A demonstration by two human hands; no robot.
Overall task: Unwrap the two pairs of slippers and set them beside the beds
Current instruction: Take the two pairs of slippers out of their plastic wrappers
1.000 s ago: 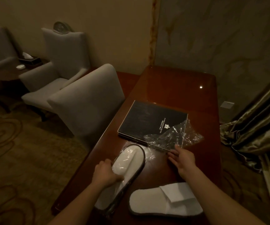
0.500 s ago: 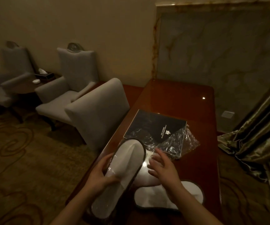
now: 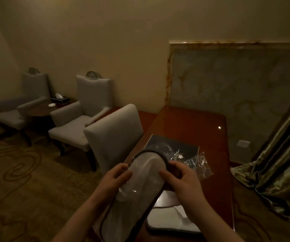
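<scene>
A white slipper pair still in clear plastic wrap (image 3: 140,186) is lifted above the wooden desk (image 3: 189,124), toe end pointing away from me. My left hand (image 3: 114,179) grips its left edge, and my right hand (image 3: 180,177) grips its right edge near the toe. Below them an unwrapped white slipper pair (image 3: 172,219) lies flat on the desk, partly hidden by my right forearm. An empty clear wrapper (image 3: 198,163) lies crumpled beyond my right hand.
A dark folder (image 3: 158,142) lies on the desk under the empty wrapper. A grey chair (image 3: 112,133) stands at the desk's left edge, with armchairs (image 3: 74,117) and a round side table (image 3: 41,109) behind. Curtains (image 3: 280,158) hang at the right.
The wrapped slippers have been lifted off the desk. My right hand left the empty wrapper and took hold of the wrapped pair. The view has tilted upward.
</scene>
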